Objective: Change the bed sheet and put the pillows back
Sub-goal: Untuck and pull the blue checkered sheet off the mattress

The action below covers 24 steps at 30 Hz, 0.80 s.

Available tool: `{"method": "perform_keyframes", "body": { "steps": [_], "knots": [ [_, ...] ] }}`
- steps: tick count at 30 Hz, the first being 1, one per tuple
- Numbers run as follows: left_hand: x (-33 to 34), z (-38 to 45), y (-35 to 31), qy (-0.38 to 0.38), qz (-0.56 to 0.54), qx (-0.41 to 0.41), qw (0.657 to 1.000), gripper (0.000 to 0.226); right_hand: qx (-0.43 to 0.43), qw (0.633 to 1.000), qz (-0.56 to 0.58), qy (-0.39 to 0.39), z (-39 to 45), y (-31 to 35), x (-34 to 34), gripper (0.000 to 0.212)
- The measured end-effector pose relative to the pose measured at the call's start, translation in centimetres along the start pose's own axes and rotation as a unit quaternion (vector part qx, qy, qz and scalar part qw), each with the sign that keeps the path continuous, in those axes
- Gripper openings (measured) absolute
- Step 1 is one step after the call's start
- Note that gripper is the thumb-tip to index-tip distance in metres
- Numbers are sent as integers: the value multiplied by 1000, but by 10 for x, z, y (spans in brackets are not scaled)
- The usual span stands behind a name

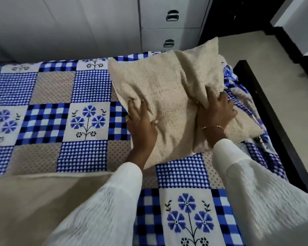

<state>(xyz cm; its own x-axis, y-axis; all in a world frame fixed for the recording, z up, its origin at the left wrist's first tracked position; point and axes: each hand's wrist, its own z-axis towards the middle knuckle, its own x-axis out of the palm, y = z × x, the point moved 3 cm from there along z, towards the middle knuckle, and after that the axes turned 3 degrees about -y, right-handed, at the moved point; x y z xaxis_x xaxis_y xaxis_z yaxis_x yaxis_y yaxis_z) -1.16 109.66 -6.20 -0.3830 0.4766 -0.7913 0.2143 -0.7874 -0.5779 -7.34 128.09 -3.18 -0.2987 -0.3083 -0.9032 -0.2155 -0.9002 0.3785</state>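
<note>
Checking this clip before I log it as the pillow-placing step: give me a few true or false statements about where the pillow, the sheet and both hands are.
1. Both hands rest on the beige pillow. True: the left hand lies on its near left part, the right hand on its right part.
2. The pillow lies on a bare mattress. False: it lies on a blue checked and floral bed sheet.
3. The pillow sits at the bed's far right corner, near the white drawers. True.
4. The right wrist is bare. False: it wears a thin bracelet.
5. The pillow cover is blue. False: it is beige.
</note>
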Motion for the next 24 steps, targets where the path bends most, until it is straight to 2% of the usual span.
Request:
{"method": "perform_keyframes", "body": {
  "steps": [3,8,14,19,24],
  "knots": [
    [-48,8,32,-2,55,27,998,66,16,999,29,13,-38,37,-8,49],
    [-135,20,104,2,175,11,984,65,40,989,102,98,-108,125,-5,50],
    [-209,23,209,71,285,-27,955,69,23,980,109,162,-184,214,25,49],
    [-204,-12,245,133,274,-16,952,56,-40,979,63,191,-219,216,57,49],
    [-178,-35,198,45,207,57,976,44,-14,980,109,168,-227,180,41,44]
  ]
}}
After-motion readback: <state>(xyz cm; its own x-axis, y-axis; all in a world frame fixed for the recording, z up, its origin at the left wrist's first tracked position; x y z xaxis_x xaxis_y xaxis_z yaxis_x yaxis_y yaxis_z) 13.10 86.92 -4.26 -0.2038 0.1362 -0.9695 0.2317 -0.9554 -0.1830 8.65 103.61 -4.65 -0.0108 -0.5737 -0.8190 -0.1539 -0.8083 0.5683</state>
